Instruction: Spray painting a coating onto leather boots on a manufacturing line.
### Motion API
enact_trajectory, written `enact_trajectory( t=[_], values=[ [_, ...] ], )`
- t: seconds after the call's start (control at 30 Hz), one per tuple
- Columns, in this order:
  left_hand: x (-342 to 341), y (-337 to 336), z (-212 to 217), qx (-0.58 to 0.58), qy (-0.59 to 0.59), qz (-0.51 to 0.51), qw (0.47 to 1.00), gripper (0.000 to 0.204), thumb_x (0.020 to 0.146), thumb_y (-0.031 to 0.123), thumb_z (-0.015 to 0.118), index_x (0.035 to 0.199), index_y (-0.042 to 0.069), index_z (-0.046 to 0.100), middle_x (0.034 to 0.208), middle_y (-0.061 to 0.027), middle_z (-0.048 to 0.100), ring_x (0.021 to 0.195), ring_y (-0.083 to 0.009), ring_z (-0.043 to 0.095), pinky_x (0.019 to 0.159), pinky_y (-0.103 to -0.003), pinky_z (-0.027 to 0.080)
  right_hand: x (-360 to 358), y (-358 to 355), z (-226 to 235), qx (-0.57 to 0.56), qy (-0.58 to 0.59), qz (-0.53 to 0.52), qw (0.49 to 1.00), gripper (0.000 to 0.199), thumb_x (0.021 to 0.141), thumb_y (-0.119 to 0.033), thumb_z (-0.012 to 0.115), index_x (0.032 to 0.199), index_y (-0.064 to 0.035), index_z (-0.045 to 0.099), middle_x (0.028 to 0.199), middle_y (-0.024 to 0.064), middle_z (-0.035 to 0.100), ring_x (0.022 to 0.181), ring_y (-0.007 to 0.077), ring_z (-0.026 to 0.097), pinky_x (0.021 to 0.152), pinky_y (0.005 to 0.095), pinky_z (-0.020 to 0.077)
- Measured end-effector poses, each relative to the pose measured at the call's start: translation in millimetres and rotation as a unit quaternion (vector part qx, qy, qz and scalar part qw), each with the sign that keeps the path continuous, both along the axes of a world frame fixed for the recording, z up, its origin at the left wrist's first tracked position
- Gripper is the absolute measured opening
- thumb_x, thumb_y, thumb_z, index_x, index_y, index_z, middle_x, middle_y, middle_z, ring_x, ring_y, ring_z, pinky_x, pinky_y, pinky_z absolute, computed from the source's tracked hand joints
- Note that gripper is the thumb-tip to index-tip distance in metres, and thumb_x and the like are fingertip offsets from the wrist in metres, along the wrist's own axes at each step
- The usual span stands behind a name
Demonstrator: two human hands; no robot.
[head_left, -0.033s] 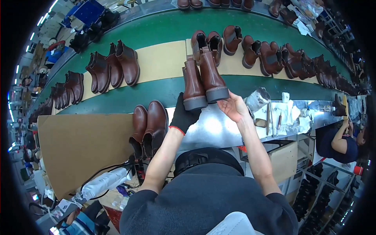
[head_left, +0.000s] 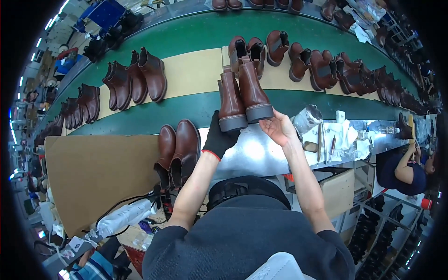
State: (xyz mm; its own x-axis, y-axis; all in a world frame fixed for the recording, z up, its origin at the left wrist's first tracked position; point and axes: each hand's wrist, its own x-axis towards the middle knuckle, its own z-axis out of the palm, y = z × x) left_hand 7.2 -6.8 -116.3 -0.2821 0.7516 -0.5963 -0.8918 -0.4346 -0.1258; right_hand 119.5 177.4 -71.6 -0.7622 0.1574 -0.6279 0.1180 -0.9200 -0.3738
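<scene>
At twelve o'clock from the person's waist, a pair of brown leather boots stands between two hands, shafts pointing away and dark thick heels turned toward the body. The left boot [head_left: 230, 100] sits just beside the right boot [head_left: 254, 91], which lies a little nearer one o'clock. The left hand [head_left: 221, 137], in a black glove with a red cuff, grips the left boot low down, cupping its heel from below — its fingertips are hidden. The right hand [head_left: 281, 128], bare, holds the right boot by the heel at five o'clock of that boot, fingers bent and palm partly showing. Beyond the boots, toward twelve, runs a green belt [head_left: 196, 37] with a tan strip [head_left: 191, 70] along it, where more brown boots [head_left: 322, 70] stand toward two and three o'clock, and another group [head_left: 137, 77] between nine and ten. At eight o'clock from the held pair, two brown boots [head_left: 186, 140] lie beside a cardboard panel [head_left: 102, 182]. Below the hands, at six, is a shiny metal bench [head_left: 252, 154]; near four, it bears a clear container [head_left: 307, 119], slim tools [head_left: 320, 142] and crumpled white material [head_left: 343, 135].
</scene>
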Motion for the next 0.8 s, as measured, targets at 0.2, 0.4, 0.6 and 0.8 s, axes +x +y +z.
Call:
enact_trajectory(
  t=[0.2,0.4,0.6,0.8],
  values=[
    [11,7,11,-0.039,0.119,0.0,0.992,0.032,0.093,0.037,0.047,0.113,0.012,0.052,0.099,-0.0055,0.062,0.088,-0.0173,0.062,0.078,-0.03,0.054,6,4,-3,-0.014,0.01,-0.014,1.0,0.032,0.089,-0.025,0.062,0.107,-0.0016,0.053,0.101,0.0115,0.055,0.094,0.0199,0.054,0.09,0.0346,0.0471],
    [9,3,-4,0.082,0.006,0.023,0.996,0.029,0.092,0.022,0.05,0.118,0.011,0.045,0.106,-0.0072,0.058,0.097,-0.0164,0.057,0.087,-0.03,0.049,8,9,-15,-0.017,0.028,-0.006,0.999,0.03,0.09,-0.025,0.059,0.108,-0.0023,0.055,0.1,0.0098,0.059,0.097,0.019,0.054,0.09,0.0343,0.0459],
    [26,-11,-30,-0.166,0.531,-0.018,0.831,0.038,0.092,0.022,0.049,0.125,0.004,0.044,0.122,-0.0094,0.054,0.106,-0.0179,0.053,0.094,-0.033,0.044,22,2,-11,0.048,0.088,0.088,0.991,0.043,0.093,-0.023,0.042,0.13,-0.0019,0.046,0.131,0.0137,0.051,0.123,0.0275,0.047,0.105,0.0446,0.0349],
    [66,-11,-87,-0.041,0.282,0.026,0.958,0.074,0.086,0.055,0.055,0.134,0.001,0.041,0.128,-0.0151,0.052,0.112,-0.0224,0.052,0.097,-0.036,0.042,-55,-102,61,0.095,-0.095,0.16,0.978,0.043,0.097,-0.029,0.042,0.132,-0.0039,0.046,0.13,0.0098,0.052,0.116,0.0242,0.052,0.1,0.0382,0.0406]
  ],
)
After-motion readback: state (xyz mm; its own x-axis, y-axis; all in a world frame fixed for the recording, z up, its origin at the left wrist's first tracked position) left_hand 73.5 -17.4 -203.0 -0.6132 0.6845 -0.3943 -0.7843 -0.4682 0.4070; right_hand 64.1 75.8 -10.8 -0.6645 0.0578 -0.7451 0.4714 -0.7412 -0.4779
